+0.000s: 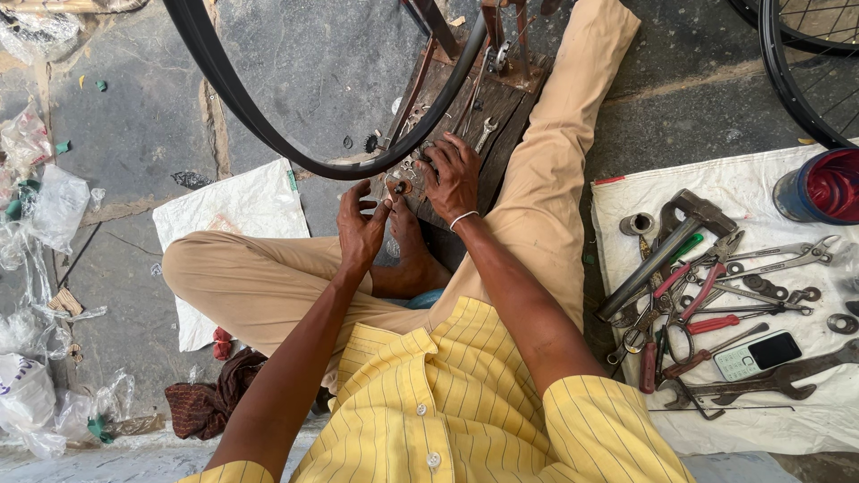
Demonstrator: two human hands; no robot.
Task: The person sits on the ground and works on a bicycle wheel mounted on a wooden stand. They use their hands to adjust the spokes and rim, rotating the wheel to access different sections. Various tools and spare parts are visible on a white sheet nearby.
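A black bicycle rim (268,125) arcs across the stone floor in front of the seated person and passes over a dark wooden board (488,134) that lies between the knees. To the right, a white cloth (761,188) carries a heap of tools: a hammer (667,246), red-handled pliers (707,286), spanners, a small phone (759,354) and a dark red tin (823,186) at its far corner. A second white sack (237,210) lies flat under the left leg, with crumpled plastic bags (54,210) beyond it.

The right hand (452,179) rests on the near end of the board, fingers curled down over a cluster of small metal parts (413,168); what exactly it grips is hard to tell, as the fingers hide it. The left hand (361,228) sits just beside it, fingers spread and loosely bent, its fingertips pinching a small round metal piece (400,187) near the bare foot. A small spanner (484,133) lies on the board just beyond the right hand.
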